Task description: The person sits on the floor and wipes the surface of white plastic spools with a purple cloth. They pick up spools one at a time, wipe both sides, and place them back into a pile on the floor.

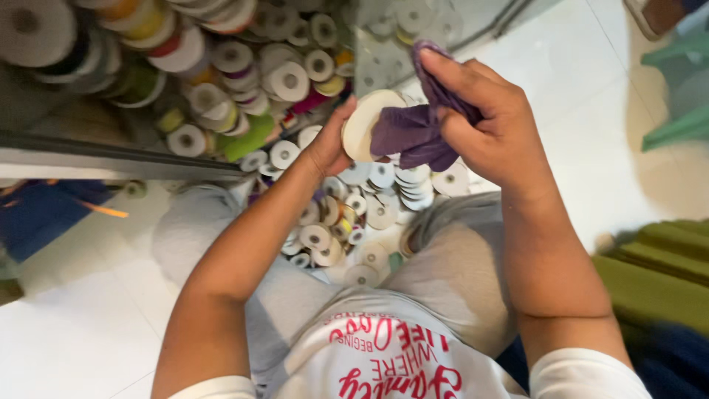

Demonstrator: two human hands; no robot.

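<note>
Head view, read left to right. Far left, a heap of ribbon spools (221, 81) in white, yellow, green and pink fills a low shelf (111, 159); more small white spools (332, 222) lie on the pale floor (74, 325) between the seated person's knees. Centre, the left hand (329, 144) grips a cream-faced spool (365, 122) by its edge, fingers closed around the rim and thumb side towards the body, holding it raised above the floor pile. Right of it, the right hand (495, 125) is closed on a purple cloth (417, 133), which is pressed against the spool's flat face; one end of the cloth trails up over the forefinger. Far right, a green fabric bundle (657, 273) lies on the floor. The wiping appears best done with the spool held steady at the rim, the cloth drawn flat across the face, and the spool turned a little between strokes so that no part is missed.
</note>
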